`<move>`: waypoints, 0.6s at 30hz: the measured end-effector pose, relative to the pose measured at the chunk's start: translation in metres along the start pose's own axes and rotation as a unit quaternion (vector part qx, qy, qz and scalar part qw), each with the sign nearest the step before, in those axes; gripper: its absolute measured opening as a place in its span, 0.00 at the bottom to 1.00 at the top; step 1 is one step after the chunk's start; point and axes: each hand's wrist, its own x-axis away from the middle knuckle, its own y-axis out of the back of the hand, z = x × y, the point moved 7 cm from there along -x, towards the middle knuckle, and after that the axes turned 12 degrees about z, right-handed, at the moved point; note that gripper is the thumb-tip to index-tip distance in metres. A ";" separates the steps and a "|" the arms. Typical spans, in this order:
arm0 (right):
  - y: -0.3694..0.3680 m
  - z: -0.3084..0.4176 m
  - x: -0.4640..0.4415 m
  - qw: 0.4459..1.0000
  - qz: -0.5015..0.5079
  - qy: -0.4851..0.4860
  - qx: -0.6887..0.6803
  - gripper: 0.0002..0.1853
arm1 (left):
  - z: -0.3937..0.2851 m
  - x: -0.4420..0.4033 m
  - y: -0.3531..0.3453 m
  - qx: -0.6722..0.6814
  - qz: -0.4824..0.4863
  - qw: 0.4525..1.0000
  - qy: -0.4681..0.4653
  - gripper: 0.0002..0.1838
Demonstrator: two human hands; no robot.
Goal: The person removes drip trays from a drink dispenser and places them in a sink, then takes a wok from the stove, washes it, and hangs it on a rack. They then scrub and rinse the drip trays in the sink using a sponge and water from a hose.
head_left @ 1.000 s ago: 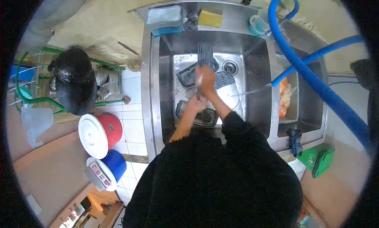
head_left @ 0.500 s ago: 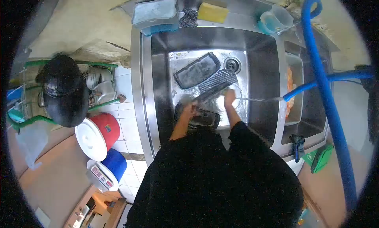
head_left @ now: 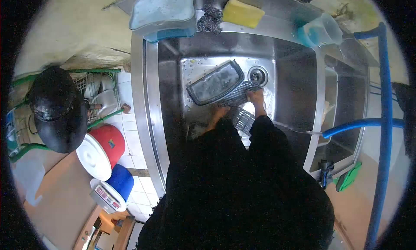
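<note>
My right hand is closed on the right side of a dark ribbed rack low in the metal sink. At the rack's lower left edge, my left hand grips it, fingers partly hidden. Against its upper left side lies a dark rectangular tray with a raised rim and a wet, greyish inside. Between my forearms shows a second slatted rack, partly covered by my sleeves. Another dark piece lies by my left sleeve, mostly hidden.
A blue hose runs water into the sink from the right. Along the back ledge are a lidded plastic box, a dark scouring pad, a yellow sponge and a clear tub. The drain lies beyond the racks.
The dark piece I held tilted has been lowered, and my hands now rest on the ribbed rack. The slatted rack shows between my arms. The view has shifted slightly.
</note>
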 end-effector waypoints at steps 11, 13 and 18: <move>-0.017 0.087 0.105 0.973 -0.147 0.179 0.026 0.14 | -0.014 0.014 -0.007 0.078 0.067 0.989 -0.110 0.26; -0.027 0.123 0.131 0.949 -0.007 0.289 0.126 0.11 | -0.031 0.035 -0.009 0.121 0.091 0.976 -0.159 0.27; 0.066 0.099 0.079 0.968 -0.182 0.062 0.161 0.15 | -0.093 0.097 -0.018 0.224 0.157 0.922 -0.273 0.28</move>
